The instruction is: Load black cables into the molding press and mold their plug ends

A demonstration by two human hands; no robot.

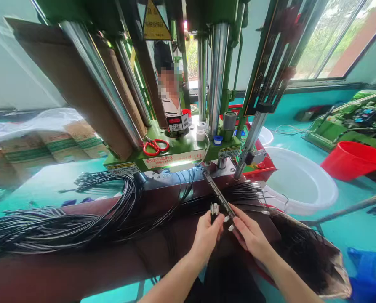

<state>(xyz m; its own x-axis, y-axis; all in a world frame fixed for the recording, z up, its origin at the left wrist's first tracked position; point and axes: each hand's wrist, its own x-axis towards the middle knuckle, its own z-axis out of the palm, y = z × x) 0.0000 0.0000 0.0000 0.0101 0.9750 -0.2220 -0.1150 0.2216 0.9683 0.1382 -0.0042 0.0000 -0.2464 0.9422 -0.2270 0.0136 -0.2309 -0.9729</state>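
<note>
My left hand [205,237] is closed around a small bunch of cable ends [214,208] whose pale connectors stick up above the thumb. To its right, my right hand [254,237] grips the near end of a long, narrow metal bar [218,193], which slants away toward the press [172,162]. A couple of loose pale connectors [230,227] show between the two hands; which cables they belong to is hard to make out. Behind the hands, black cables [190,206] run across the brown worktop.
A thick coil of black cables [58,229] covers the left of the worktop [112,269]. Red-handled scissors [155,147] lie on the green press. At right are more cable ends [247,189], a sack of black material [336,269], a white tub [326,193] and a red bucket [352,162].
</note>
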